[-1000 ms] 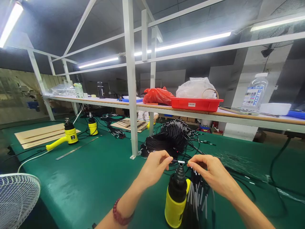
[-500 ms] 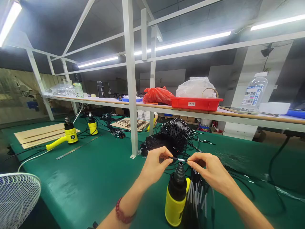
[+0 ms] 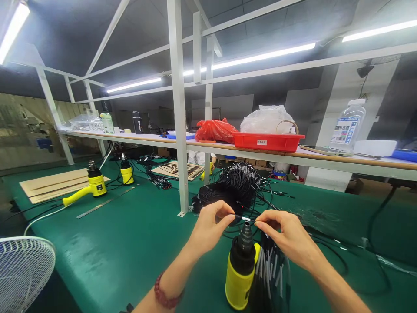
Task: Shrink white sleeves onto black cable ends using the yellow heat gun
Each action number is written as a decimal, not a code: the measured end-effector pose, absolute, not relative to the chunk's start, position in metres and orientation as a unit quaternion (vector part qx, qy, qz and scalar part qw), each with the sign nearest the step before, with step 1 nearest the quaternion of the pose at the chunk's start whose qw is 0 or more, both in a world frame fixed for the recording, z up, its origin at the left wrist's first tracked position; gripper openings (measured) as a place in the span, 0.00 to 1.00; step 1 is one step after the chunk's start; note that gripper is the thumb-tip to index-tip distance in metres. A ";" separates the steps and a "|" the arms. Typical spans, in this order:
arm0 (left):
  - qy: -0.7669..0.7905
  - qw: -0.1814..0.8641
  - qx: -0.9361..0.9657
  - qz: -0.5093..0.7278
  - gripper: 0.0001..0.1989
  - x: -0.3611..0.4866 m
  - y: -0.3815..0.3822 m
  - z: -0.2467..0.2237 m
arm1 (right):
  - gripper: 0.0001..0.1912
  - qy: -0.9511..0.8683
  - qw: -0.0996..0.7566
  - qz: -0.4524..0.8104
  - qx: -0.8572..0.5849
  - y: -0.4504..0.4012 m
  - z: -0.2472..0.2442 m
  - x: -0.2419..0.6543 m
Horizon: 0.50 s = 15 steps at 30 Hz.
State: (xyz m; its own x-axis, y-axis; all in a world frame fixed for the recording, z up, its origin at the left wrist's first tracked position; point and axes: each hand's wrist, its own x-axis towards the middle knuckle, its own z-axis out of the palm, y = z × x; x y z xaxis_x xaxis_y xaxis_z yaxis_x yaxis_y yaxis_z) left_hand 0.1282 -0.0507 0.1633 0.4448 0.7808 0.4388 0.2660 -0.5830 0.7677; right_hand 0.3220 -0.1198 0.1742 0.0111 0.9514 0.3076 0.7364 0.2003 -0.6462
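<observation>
My left hand and right hand hold a thin black cable with a white sleeve level over a green worktop; the fingers of both hands are closed narrow on it, pinching it between fingertips and thumbs; the cable passes just above the black nozzle of a yellow heat gun, which stands upright directly below my hands; just beside the gun on its right rises a bunch of black cables with grey sleeves; beyond my hands lies a heaped coil of black cables; a red beaded bracelet circles my left wrist; a white electric fan sits at the worktop's near left corner; farther left are two more yellow heat guns, a steel ruler and flat wooden boards; on the shelf above stand a red tray, a red plastic bag and a large plastic bottle.
</observation>
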 end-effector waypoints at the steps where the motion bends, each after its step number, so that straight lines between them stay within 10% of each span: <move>1: 0.331 0.312 0.789 0.413 0.06 0.129 -0.051 0.164 | 0.15 -0.684 0.361 0.150 -0.616 -0.119 0.174 0.323; 8: 0.380 0.268 0.830 0.308 0.09 0.102 -0.040 0.136 | 0.24 -0.554 0.436 0.222 -0.674 -0.098 0.120 0.377; 15: 0.493 0.239 0.835 -0.044 0.09 0.017 -0.043 0.007 | 0.39 -0.382 0.446 0.281 -0.759 -0.123 0.002 0.434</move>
